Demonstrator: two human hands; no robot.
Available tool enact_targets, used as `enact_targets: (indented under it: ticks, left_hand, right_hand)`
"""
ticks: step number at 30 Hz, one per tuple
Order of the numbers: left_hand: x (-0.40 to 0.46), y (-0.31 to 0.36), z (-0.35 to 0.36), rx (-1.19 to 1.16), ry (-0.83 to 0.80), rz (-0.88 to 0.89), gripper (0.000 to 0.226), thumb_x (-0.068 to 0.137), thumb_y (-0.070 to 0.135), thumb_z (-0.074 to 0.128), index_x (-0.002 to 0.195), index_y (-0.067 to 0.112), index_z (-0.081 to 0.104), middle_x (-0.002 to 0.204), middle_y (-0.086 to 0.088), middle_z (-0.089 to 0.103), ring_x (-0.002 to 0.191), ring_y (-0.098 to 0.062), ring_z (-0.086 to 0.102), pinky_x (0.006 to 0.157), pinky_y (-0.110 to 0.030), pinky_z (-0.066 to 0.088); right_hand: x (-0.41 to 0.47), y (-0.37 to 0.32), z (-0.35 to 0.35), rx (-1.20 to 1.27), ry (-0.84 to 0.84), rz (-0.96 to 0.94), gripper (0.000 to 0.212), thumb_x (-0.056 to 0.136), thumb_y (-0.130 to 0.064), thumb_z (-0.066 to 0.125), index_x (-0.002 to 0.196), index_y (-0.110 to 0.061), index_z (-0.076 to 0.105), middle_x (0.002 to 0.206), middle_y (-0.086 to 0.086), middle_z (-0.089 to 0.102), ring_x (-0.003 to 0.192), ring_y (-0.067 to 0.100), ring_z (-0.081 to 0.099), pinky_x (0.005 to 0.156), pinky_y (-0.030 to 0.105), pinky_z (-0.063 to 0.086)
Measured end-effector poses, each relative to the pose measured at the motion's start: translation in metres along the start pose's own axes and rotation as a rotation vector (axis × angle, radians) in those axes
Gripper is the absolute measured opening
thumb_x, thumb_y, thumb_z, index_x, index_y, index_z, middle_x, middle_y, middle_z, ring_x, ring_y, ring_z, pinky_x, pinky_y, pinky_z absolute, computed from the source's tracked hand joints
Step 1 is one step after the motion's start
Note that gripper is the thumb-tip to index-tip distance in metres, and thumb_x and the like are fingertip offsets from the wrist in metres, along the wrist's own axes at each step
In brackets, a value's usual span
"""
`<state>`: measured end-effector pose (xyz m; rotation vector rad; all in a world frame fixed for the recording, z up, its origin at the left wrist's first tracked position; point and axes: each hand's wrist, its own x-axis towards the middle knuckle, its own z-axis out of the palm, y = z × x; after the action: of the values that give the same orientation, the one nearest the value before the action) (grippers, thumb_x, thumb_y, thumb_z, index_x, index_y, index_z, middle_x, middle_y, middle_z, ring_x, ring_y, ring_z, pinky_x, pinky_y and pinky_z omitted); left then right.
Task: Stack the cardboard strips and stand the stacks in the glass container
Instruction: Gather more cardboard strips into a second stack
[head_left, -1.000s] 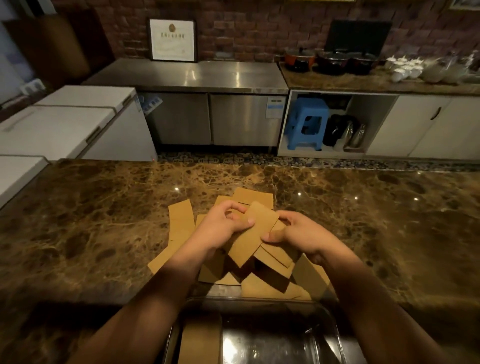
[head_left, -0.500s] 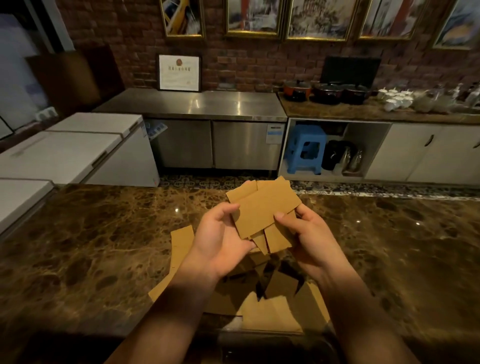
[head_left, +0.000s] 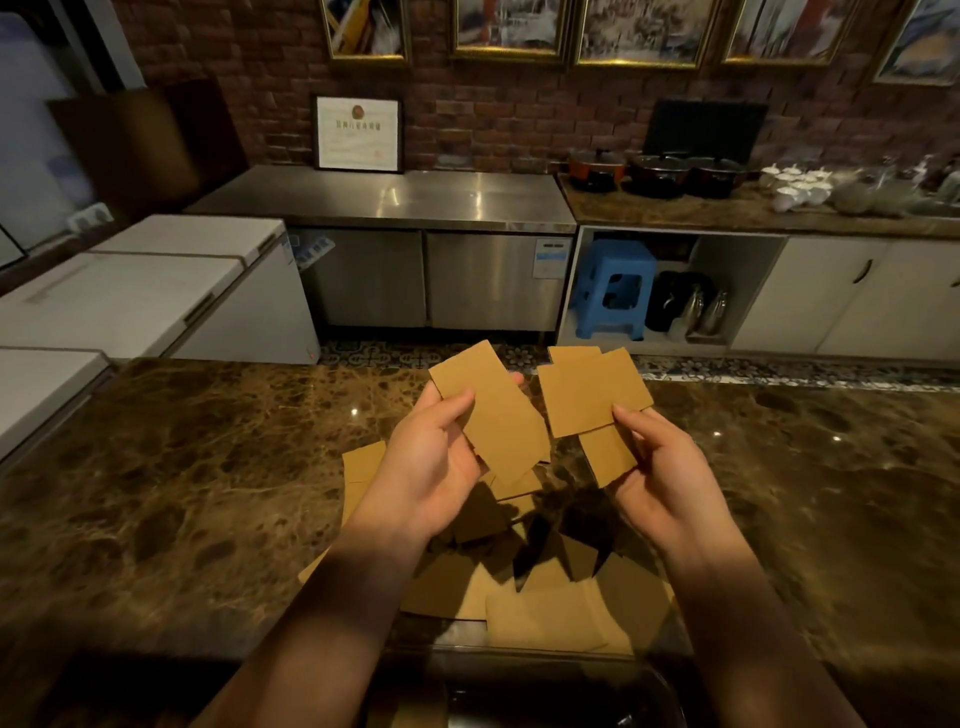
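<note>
Strips formerly gripped as one bundle are now split: left hand (head_left: 434, 462) fingers pinch one cardboard strip (head_left: 493, 415), right hand (head_left: 660, 467) fingers pinch several strips (head_left: 592, 395) above the desk (head_left: 182, 467) pile (head_left: 540, 597). Squaring remains; glass container (head_left: 597, 680) waits below.

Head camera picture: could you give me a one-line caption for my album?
Each hand, left hand and right hand, holds cardboard strips above a loose pile on the marble counter.

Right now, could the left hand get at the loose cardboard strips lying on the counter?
Probably yes: the pile lies just under the left hand with nothing between, but that hand already grips a strip.
</note>
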<state>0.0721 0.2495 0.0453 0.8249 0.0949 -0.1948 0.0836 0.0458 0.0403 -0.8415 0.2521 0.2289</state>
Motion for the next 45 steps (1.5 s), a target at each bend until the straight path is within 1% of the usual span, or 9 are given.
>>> enact_targets:
  ticks: [4,6,8,10,14,19,27,39,45]
  left_hand:
    - [0.005,-0.003,0.0,-0.005,0.158,-0.037,0.034,0.102,0.011,0.047,0.134,0.021,0.053,0.126,-0.016,0.065,0.116,-0.036,0.062,0.098,-0.056,0.048]
    - [0.005,-0.006,-0.001,-0.016,0.198,-0.085,0.025,0.099,0.026,0.054,0.124,0.02,0.058,0.105,-0.009,0.064,0.09,-0.025,0.064,0.075,-0.042,0.053]
    - [0.002,-0.006,-0.001,-0.103,0.191,-0.126,0.038,0.088,0.049,0.064,0.112,0.019,0.061,0.079,-0.005,0.053,0.061,-0.016,0.048,0.054,-0.029,0.041]
    - [0.001,-0.005,-0.002,-0.155,0.157,-0.128,0.056,0.073,0.053,0.074,0.119,0.022,0.062,0.074,-0.006,0.05,0.055,-0.015,0.041,0.05,-0.024,0.033]
    - [0.002,-0.003,-0.006,-0.217,0.027,-0.102,0.056,0.075,0.035,0.069,0.13,0.024,0.066,0.097,-0.015,0.066,0.073,-0.022,0.058,0.062,-0.033,0.047]
    - [0.004,-0.006,-0.009,-0.181,-0.056,-0.082,0.037,0.1,0.044,0.045,0.134,0.041,0.06,0.132,-0.013,0.066,0.121,-0.036,0.062,0.097,-0.054,0.05]
    - [0.006,-0.01,-0.002,-0.004,-0.05,-0.065,0.035,0.098,0.033,0.054,0.131,0.042,0.061,0.121,-0.011,0.073,0.105,-0.03,0.071,0.077,-0.049,0.059]
    - [0.014,-0.008,-0.009,0.022,0.094,0.024,0.039,0.095,0.015,0.06,0.122,0.043,0.064,0.112,-0.008,0.076,0.103,-0.032,0.072,0.077,-0.05,0.059]
    - [0.016,-0.018,-0.008,0.17,0.186,0.127,0.045,0.092,0.011,0.066,0.123,0.044,0.063,0.097,0.003,0.078,0.089,-0.019,0.075,0.062,-0.039,0.061]
  right_hand:
    - [-0.002,0.003,0.001,-0.038,-0.023,0.023,0.025,0.096,-0.009,0.057,0.118,-0.008,0.068,0.114,0.019,0.074,0.105,0.032,0.072,0.067,0.036,0.062]
    - [-0.003,0.006,0.002,-0.04,-0.023,0.024,0.025,0.096,-0.008,0.057,0.118,-0.01,0.068,0.113,0.017,0.075,0.105,0.03,0.073,0.067,0.035,0.062]
    - [-0.003,0.009,0.002,-0.052,-0.026,0.021,0.026,0.097,-0.008,0.055,0.119,-0.012,0.068,0.115,0.016,0.075,0.106,0.03,0.072,0.067,0.034,0.062]
    - [-0.003,0.011,0.003,-0.06,-0.03,0.023,0.027,0.097,-0.009,0.056,0.121,-0.012,0.068,0.117,0.016,0.074,0.108,0.03,0.071,0.068,0.034,0.062]
    - [-0.005,0.012,0.003,-0.06,-0.046,0.016,0.029,0.097,-0.01,0.056,0.125,-0.01,0.065,0.12,0.018,0.072,0.114,0.032,0.068,0.077,0.04,0.063]
    - [-0.008,0.012,0.006,-0.077,-0.074,-0.006,0.031,0.099,-0.007,0.052,0.127,-0.007,0.062,0.122,0.02,0.071,0.116,0.033,0.067,0.082,0.041,0.063]
    - [-0.01,0.024,0.016,-0.165,-0.039,-0.06,0.024,0.101,-0.007,0.051,0.122,-0.009,0.063,0.1,0.01,0.079,0.084,0.021,0.077,0.065,0.032,0.064]
    - [-0.004,0.015,-0.004,-0.208,-0.047,-0.029,0.022,0.098,-0.02,0.056,0.106,-0.018,0.076,0.108,0.012,0.076,0.111,0.031,0.069,0.094,0.051,0.057]
    - [-0.014,0.019,0.011,-0.511,-0.21,-0.056,0.019,0.094,-0.027,0.065,0.108,-0.02,0.075,0.109,0.007,0.077,0.098,0.023,0.074,0.074,0.037,0.062]
